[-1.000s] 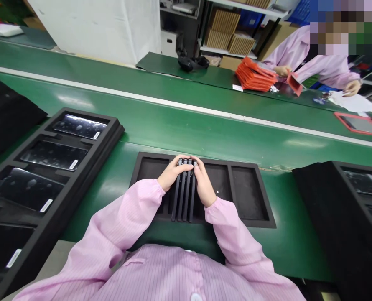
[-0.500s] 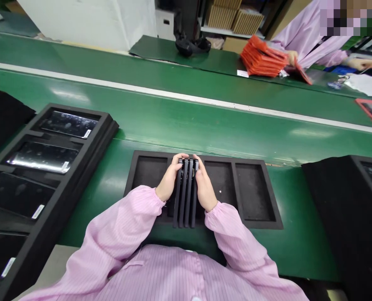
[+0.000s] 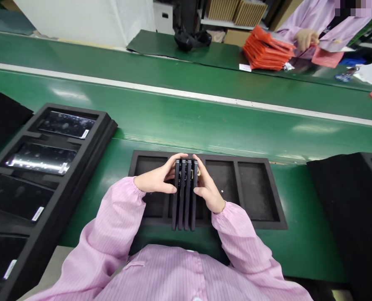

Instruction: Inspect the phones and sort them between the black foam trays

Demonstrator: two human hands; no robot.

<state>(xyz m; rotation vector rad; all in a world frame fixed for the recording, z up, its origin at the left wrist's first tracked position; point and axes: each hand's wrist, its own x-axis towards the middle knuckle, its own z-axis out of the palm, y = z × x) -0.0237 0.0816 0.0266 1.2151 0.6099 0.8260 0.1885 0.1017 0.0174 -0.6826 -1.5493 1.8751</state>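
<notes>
Several slim black phone-like slabs stand on edge side by side, gripped between my two hands. On the left side of the bundle, my left hand presses its thumb near the middle and curls its fingers around the far end. My right hand mirrors it from the right, thumb against the outer slab. Metallic parts show in the gaps near the far end. Beneath the bundle lies a black foam tray with rectangular compartments; my hands and the slabs cover its middle part.
At left, stacked black foam trays hold film-covered phone screens with white labels. Another dark foam stack stands at right. Across the green bench, a co-worker's hand is near a pile of orange-red pouches.
My left hand has shifted outward and its thumb has slid nearer along the slabs; my right thumb has also moved nearer. The co-worker has moved a red pouch to the right.
</notes>
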